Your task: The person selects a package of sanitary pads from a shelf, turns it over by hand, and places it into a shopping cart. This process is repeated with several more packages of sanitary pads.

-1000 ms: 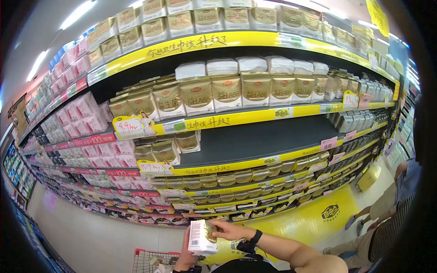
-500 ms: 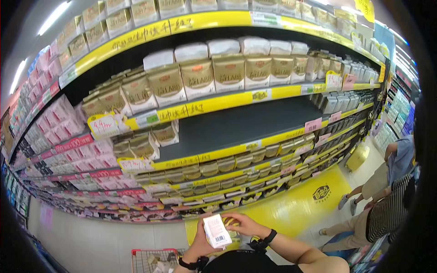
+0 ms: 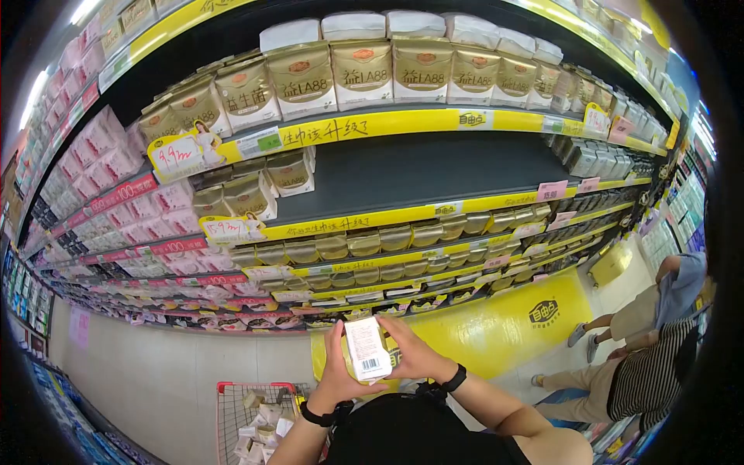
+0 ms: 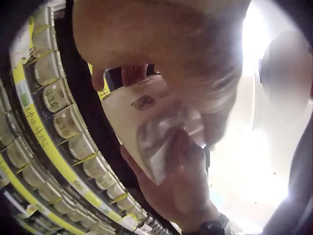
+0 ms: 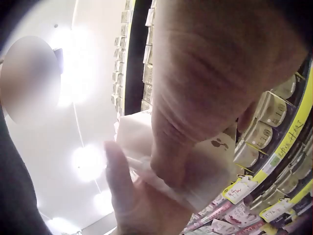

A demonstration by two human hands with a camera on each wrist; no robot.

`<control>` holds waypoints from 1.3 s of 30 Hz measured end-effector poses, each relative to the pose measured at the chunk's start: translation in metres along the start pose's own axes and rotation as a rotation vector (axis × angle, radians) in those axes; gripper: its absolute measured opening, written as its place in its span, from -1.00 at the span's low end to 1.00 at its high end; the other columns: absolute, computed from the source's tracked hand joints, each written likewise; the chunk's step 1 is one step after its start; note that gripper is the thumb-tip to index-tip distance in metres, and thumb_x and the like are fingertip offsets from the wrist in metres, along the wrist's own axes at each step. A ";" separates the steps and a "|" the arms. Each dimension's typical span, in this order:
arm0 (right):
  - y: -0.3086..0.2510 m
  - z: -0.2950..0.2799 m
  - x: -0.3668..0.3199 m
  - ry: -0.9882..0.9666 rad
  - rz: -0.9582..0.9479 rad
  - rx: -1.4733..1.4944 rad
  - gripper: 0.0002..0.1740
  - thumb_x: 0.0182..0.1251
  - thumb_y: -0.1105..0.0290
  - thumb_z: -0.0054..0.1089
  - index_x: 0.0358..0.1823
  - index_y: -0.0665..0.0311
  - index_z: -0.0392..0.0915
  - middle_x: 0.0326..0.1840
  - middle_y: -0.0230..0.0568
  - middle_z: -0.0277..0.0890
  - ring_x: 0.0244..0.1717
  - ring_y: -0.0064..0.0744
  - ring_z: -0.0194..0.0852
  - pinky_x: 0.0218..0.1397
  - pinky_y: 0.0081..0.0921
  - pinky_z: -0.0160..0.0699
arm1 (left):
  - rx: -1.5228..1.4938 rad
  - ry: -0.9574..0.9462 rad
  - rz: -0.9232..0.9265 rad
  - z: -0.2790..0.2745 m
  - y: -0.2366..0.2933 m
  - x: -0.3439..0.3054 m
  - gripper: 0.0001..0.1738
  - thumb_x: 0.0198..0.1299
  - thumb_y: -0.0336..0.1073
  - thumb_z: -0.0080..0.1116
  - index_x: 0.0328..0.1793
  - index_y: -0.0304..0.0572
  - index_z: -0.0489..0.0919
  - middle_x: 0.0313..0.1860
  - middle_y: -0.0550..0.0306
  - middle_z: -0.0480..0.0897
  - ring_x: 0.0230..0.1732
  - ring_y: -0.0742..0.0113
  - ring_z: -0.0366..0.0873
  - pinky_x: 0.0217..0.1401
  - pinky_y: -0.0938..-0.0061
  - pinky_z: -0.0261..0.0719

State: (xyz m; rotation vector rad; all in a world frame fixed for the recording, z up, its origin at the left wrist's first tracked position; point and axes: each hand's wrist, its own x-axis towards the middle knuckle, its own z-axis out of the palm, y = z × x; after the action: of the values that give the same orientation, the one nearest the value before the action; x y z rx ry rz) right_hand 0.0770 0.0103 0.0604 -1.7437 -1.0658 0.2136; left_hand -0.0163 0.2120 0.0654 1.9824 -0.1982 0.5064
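Note:
A white-and-gold pack of sanitary pads [image 3: 366, 347] is held up in front of the body, its printed side with a barcode turned toward the head camera. My left hand [image 3: 338, 376] grips it along the left side, thumb near the top edge. From the right, my right hand [image 3: 417, 353] grips the opposite side. In the left wrist view, the pack's white wrapper [image 4: 151, 120] shows crinkled, folded film near the right thumb. Part of the pack [image 5: 134, 129] is hidden behind my right hand in the right wrist view.
Shelves ahead carry rows of gold packs [image 3: 360, 74] behind yellow label strips [image 3: 325, 132]; pink packs [image 3: 108, 155] stand at left. A shopping cart [image 3: 256, 385] with several packs [image 3: 263, 434] is below left. Two people [image 3: 655, 372] stand at right on the aisle floor.
The head view has tilted down, bringing more of the cart into sight. My right hand has shifted from the pack's gold face to its right side. The pack has turned more upright.

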 end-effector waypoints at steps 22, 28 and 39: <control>-0.031 -0.009 0.025 0.030 -0.053 0.210 0.36 -0.11 0.27 0.68 0.69 0.26 -0.09 0.63 0.06 0.16 0.66 0.14 0.09 0.69 0.01 0.10 | -0.238 -0.108 -0.220 -0.008 -0.057 -0.039 0.22 -0.11 -0.26 0.67 0.63 -0.25 0.10 0.50 -0.13 0.37 0.48 -0.01 0.43 0.53 0.14 0.40; -0.040 -0.009 0.037 0.041 -0.177 -0.019 0.17 -0.12 0.30 0.62 0.61 0.25 0.18 0.65 0.13 0.09 0.67 0.33 -0.01 0.70 0.12 0.06 | -0.155 0.146 -0.277 -0.005 -0.019 -0.020 0.21 -0.18 -0.22 0.75 0.59 -0.27 0.22 0.50 -0.15 0.39 0.49 -0.04 0.44 0.50 0.14 0.43; -0.033 0.003 0.040 -0.041 -0.114 0.111 0.17 -0.04 0.22 0.66 0.62 0.26 0.16 0.66 0.14 0.06 0.66 0.26 0.06 0.67 -0.04 0.16 | -0.286 -0.023 -0.247 -0.013 -0.039 -0.032 0.33 -0.22 -0.26 0.77 0.65 -0.19 0.10 0.52 -0.09 0.35 0.53 0.04 0.37 0.57 0.12 0.37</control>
State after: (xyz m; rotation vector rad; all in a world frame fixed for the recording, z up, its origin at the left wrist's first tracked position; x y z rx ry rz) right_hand 0.0805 0.0437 0.0999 -1.5805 -1.1584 0.2335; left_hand -0.0348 0.2384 0.0248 1.7037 -0.0358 0.2783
